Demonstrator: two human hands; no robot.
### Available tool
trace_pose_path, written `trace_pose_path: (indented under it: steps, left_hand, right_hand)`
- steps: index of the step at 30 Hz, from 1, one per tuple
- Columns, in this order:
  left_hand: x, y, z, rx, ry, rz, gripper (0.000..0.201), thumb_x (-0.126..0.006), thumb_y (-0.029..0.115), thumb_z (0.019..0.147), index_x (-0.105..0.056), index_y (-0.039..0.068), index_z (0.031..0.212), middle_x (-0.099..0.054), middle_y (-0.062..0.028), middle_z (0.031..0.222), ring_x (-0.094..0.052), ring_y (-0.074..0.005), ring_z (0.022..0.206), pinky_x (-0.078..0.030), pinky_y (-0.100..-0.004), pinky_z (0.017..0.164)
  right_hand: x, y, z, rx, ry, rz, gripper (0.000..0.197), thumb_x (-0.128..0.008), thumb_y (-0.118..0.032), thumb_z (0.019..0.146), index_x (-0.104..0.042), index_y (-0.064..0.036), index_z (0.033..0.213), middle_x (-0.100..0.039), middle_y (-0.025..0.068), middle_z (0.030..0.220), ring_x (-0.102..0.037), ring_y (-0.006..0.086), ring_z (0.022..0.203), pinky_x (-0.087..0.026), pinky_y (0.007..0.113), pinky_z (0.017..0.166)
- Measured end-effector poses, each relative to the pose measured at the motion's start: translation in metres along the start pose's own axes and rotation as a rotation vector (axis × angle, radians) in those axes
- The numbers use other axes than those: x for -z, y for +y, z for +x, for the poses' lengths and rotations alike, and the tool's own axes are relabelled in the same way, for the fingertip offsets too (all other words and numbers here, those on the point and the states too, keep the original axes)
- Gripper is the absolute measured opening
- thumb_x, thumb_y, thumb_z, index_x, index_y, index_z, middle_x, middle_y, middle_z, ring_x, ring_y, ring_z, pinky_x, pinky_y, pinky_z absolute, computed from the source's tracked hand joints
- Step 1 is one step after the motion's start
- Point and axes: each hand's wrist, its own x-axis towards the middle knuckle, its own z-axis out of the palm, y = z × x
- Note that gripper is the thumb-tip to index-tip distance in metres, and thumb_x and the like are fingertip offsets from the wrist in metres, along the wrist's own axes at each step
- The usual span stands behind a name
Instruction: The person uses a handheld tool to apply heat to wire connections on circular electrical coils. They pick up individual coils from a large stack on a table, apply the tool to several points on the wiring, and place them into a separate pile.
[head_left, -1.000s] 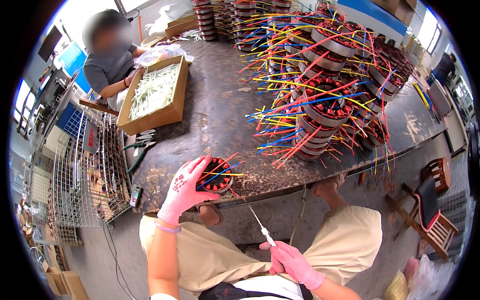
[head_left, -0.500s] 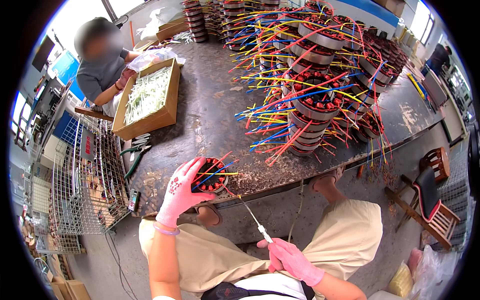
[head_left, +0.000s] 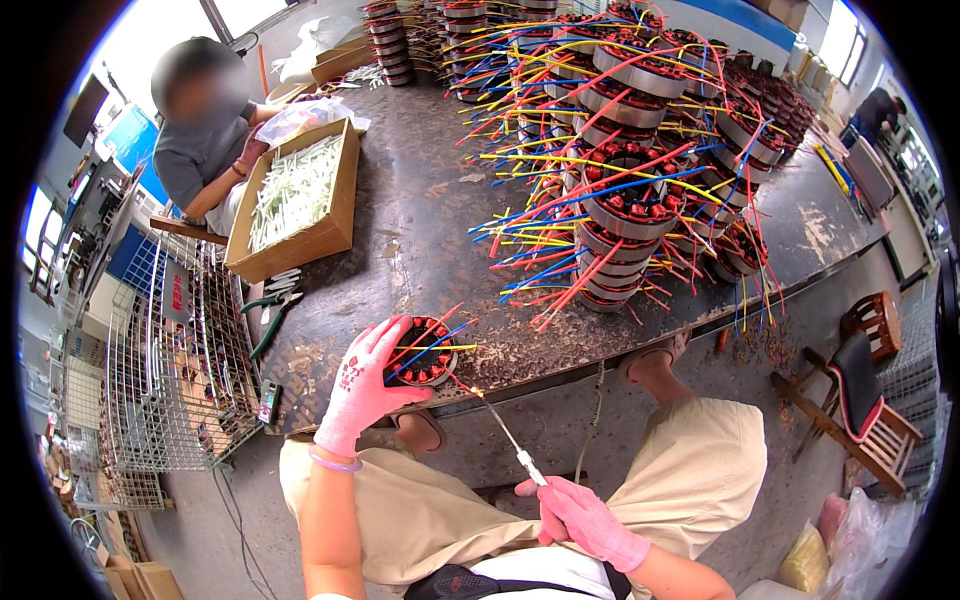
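My left hand (head_left: 358,385), in a pink glove, is wrapped round the near left side of a motor stator (head_left: 432,374) at the table's front edge. Red, blue and yellow leads stick out of the stator, and one red lead hangs toward me. In my pink-gloved right hand (head_left: 585,520), above my lap, is a slim wand-like tool (head_left: 512,444) with a pale handle and thin metal tube. Its tip glows orange-yellow at the end of the red lead. Whether it is a small torch or a soldering iron, I cannot tell.
Stacked stators (head_left: 628,225) with long leads fill the table's right side. A cardboard box (head_left: 345,205) of white sleeves stands at left, near a seated person (head_left: 195,135). Green-handled pliers (head_left: 272,325) lie by the left edge. A wire cage (head_left: 150,385) and wooden chair (head_left: 862,425) flank the table.
My hands, the stator and the tool hold almost the same place. The glow at the tool's tip looks brighter. The person in the far right background leans over more.
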Motion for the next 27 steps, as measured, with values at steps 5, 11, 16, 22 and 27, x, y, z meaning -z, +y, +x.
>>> trace_pose_path:
  steps: [5,11,16,22,27]
  left_hand:
    - [-0.0012,-0.0012,0.0001,-0.002,0.000,0.000,0.096,-0.090,0.035,0.060,-0.049,0.007,0.142,-0.052,-0.0173,0.142,-0.047,-0.0392,0.132,-0.036,-0.0479,0.114]
    - [-0.0013,0.0006,0.0002,0.020,-0.007,0.004,0.096,-0.090,0.035,0.060,-0.049,0.007,0.143,-0.052,-0.0170,0.142,-0.046,-0.0397,0.133,-0.036,-0.0480,0.113]
    - [-0.0004,0.0017,-0.0005,0.029,-0.008,0.010,0.096,-0.090,0.034,0.060,-0.049,0.007,0.143,-0.052,-0.0171,0.143,-0.046,-0.0399,0.133,-0.036,-0.0480,0.113]
    - [-0.0014,-0.0002,-0.0006,0.019,-0.002,0.004,0.096,-0.090,0.034,0.060,-0.049,0.006,0.143,-0.052,-0.0174,0.143,-0.046,-0.0398,0.133,-0.036,-0.0479,0.113]
    - [-0.0017,-0.0006,-0.0001,0.010,0.004,-0.001,0.096,-0.090,0.034,0.059,-0.050,0.006,0.142,-0.052,-0.0175,0.142,-0.047,-0.0398,0.132,-0.037,-0.0477,0.113]
  right_hand:
    - [0.0003,-0.0009,0.0001,0.008,0.000,-0.033,0.041,-0.042,-0.026,0.107,-0.053,0.0070,0.130,-0.042,-0.0010,0.059,-0.045,0.0096,0.055,-0.049,0.027,0.063]
    - [0.0010,0.0023,-0.0002,0.009,0.002,0.000,0.040,-0.041,-0.025,0.107,-0.054,0.0047,0.129,-0.043,-0.0008,0.061,-0.044,0.0093,0.055,-0.049,0.027,0.062]
    - [0.0030,0.0055,0.0004,0.011,-0.009,0.021,0.039,-0.042,-0.025,0.107,-0.055,0.0034,0.129,-0.044,-0.0007,0.061,-0.043,0.0088,0.056,-0.048,0.026,0.062]
    - [0.0010,0.0028,0.0006,0.006,-0.006,0.026,0.038,-0.043,-0.024,0.106,-0.055,0.0039,0.129,-0.043,-0.0011,0.062,-0.043,0.0084,0.057,-0.048,0.026,0.062]
    - [0.0011,0.0020,-0.0009,0.001,0.008,0.045,0.038,-0.043,-0.023,0.106,-0.055,0.0050,0.129,-0.043,-0.0013,0.063,-0.043,0.0084,0.058,-0.048,0.027,0.063]
